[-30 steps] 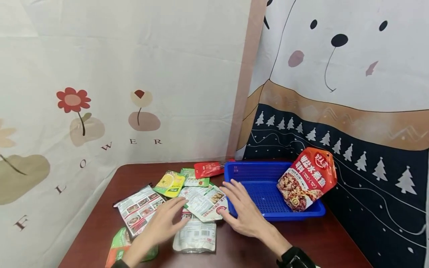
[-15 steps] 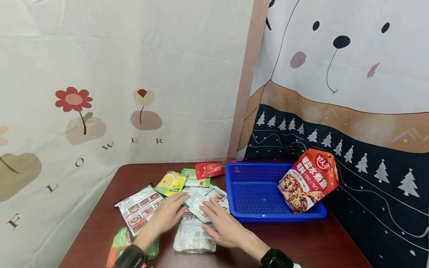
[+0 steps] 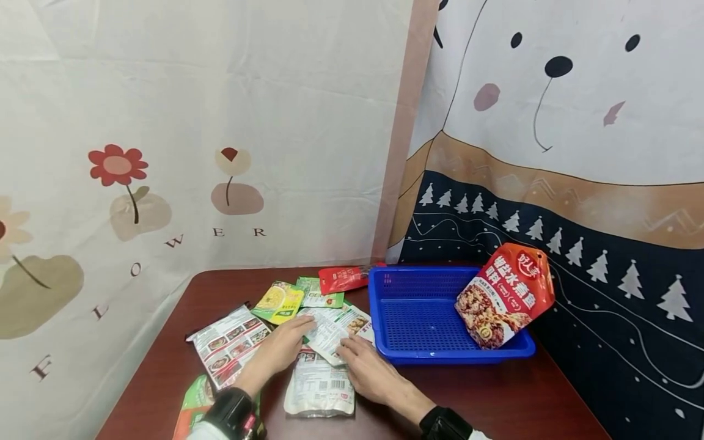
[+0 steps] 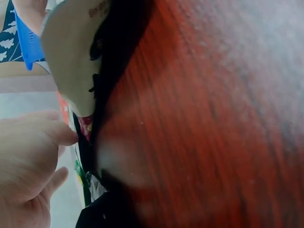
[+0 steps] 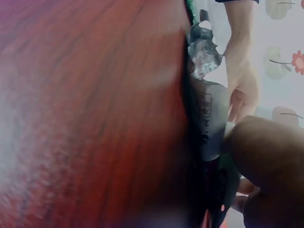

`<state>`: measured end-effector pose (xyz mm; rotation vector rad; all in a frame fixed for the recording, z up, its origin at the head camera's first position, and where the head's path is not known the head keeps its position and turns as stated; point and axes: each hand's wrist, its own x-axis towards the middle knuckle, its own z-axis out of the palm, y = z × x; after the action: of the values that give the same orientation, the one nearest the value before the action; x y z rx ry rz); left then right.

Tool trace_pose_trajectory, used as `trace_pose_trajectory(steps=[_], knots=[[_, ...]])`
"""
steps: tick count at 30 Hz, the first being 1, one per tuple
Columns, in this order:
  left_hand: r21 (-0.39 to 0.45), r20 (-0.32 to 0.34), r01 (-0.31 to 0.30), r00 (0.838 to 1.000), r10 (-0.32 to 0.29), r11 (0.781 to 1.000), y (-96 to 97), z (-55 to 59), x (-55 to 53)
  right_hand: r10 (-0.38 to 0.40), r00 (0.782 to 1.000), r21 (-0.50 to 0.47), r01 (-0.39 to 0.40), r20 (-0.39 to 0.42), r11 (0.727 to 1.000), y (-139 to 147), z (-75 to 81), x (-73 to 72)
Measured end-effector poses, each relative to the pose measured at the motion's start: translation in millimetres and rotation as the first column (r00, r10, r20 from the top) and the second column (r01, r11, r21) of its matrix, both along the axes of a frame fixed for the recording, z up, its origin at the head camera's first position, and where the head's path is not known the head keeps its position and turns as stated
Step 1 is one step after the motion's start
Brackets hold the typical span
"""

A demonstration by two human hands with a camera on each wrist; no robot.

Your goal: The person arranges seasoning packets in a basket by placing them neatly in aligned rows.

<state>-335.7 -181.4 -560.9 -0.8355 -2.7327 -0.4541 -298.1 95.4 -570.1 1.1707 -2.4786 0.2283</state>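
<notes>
A white and green food packet (image 3: 324,327) lies in the pile of packets on the table. At its left side is my left hand (image 3: 280,345), fingertips at the packet's edge. From the right, my right hand (image 3: 368,370) touches the same packet with bent fingers. Whether either hand pinches it is hidden. Just below it lies a silver-white pouch (image 3: 320,388). The left wrist view shows my left thumb (image 4: 61,132) beside a pale packet (image 4: 71,57). In the right wrist view my right hand (image 5: 270,156) is close to a grey-white packet (image 5: 211,118).
A blue basket (image 3: 418,354) holds an upright red pouch (image 3: 503,296) at its right end. Around the hands lie a yellow packet (image 3: 279,302), a green packet (image 3: 316,295), a red packet (image 3: 343,279), a picture-covered pouch (image 3: 228,345) and an orange-green packet (image 3: 192,403).
My right hand has come left from the basket's edge and down to the white and green packet, its fingers now more bent. My left hand has shifted slightly toward the packet's left edge.
</notes>
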Motion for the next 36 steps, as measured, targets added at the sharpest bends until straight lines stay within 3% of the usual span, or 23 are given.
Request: trace_pose_trajectory(steps=[4,14,20,26,30,36], knots=[[-0.015,0.009,-0.002,1.000,0.002,1.000,0.4,-4.0,-0.6,0.016,0.997,-0.048,-0.020,-0.076,0.999,0.2,-5.8,-3.9],[0.025,-0.028,0.008,1.000,-0.007,1.000,-6.0,-8.1,8.5,-0.008,0.995,-0.222,-0.014,-0.098,0.975,-6.0,-10.6,-0.6],[0.048,-0.071,0.029,0.997,-0.025,0.998,-13.0,-5.0,21.9,0.019,0.992,-0.286,-0.053,-0.121,0.957,-14.2,-6.3,10.3],[0.040,-0.119,0.063,0.991,-0.058,0.997,-15.8,7.0,38.4,0.055,0.990,-0.320,-0.095,-0.132,0.943,-20.8,7.1,25.3],[0.013,-0.224,0.085,0.971,-0.080,0.996,-16.4,11.7,46.9,0.087,0.987,-0.338,-0.129,-0.139,0.932,-22.9,19.3,33.8],[0.029,-0.431,0.101,0.899,-0.079,0.994,-18.3,11.0,54.1,0.136,0.969,-0.364,-0.205,-0.206,0.909,-21.5,38.9,41.1]])
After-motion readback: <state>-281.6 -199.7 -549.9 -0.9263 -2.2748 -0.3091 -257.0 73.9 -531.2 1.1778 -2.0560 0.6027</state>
